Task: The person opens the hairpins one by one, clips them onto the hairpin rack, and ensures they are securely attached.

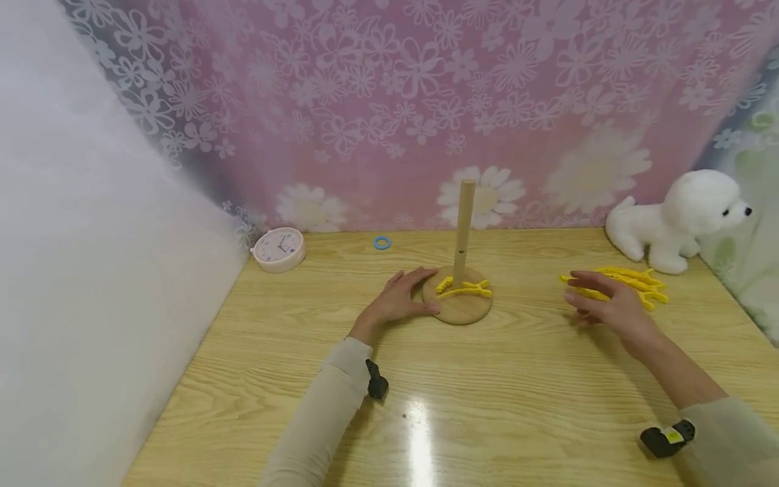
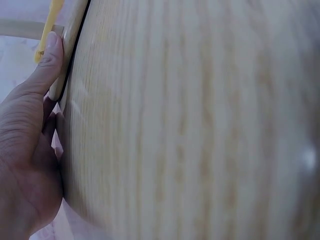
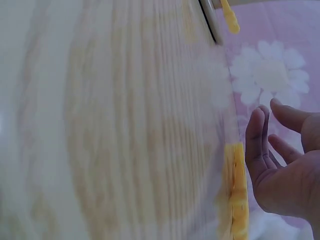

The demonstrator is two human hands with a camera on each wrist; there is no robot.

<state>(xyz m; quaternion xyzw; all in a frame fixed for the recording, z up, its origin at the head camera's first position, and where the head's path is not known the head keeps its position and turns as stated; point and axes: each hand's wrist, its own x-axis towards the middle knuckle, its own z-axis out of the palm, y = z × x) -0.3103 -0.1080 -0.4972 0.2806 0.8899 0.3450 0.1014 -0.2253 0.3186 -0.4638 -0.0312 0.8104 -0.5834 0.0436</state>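
A wooden stand, a round base (image 1: pixel 460 312) with an upright pole (image 1: pixel 464 226), is on the table. My left hand (image 1: pixel 399 295) holds the base by its left side, fingers and thumb spread round the rim; in the left wrist view the thumb (image 2: pixel 50 55) lies along the base's edge. Yellow pieces (image 1: pixel 465 291) with a forked end lie on the base by the foot of the pole. To the right, my right hand (image 1: pixel 615 308), fingers loosely bent and holding nothing, is over a pile of similar yellow forked pieces (image 1: pixel 635 279), partly hiding them.
At the back left stands a pale pink round clock (image 1: pixel 278 250). A small blue ring (image 1: pixel 382 243) lies near the table's back edge. A white plush dog (image 1: pixel 675 220) sits at the back right, just behind the yellow pile. A floral curtain (image 1: pixel 365 122) hangs behind the table.
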